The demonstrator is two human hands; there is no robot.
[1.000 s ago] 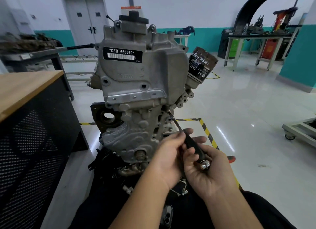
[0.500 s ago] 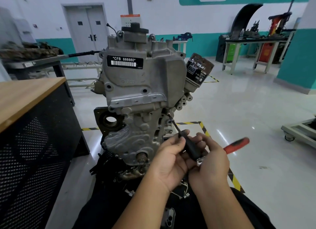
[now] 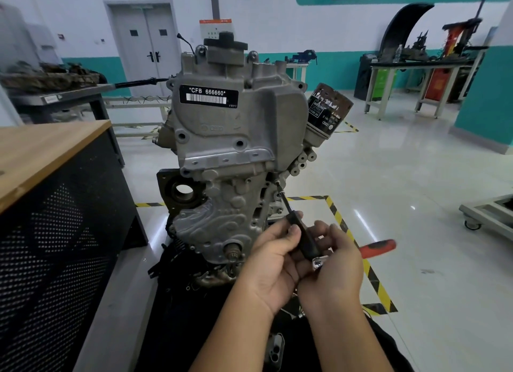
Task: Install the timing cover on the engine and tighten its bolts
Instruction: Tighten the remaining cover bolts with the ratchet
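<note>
The grey engine (image 3: 236, 138) stands upright in front of me, with the ribbed timing cover (image 3: 222, 219) fitted on its lower front. A ratchet with a red handle (image 3: 377, 248) drives a black extension bar (image 3: 298, 233), whose tip sits on a bolt (image 3: 276, 181) at the cover's right edge. My left hand (image 3: 274, 263) pinches the extension bar near its middle. My right hand (image 3: 333, 266) grips the ratchet head, and the red handle sticks out to the right.
A wooden-topped cabinet with perforated black sides (image 3: 55, 205) stands close on the left. A black oil filter (image 3: 329, 109) juts from the engine's upper right. Yellow-black floor tape (image 3: 347, 233) runs behind my hands. Workbenches (image 3: 416, 74) line the far wall, and a wheeled cart (image 3: 488, 213) sits on the right.
The ratchet's red handle has swung up and out to the right, from behind my right hand into plain view. My left hand stays on the extension bar, the tip stays on the bolt.
</note>
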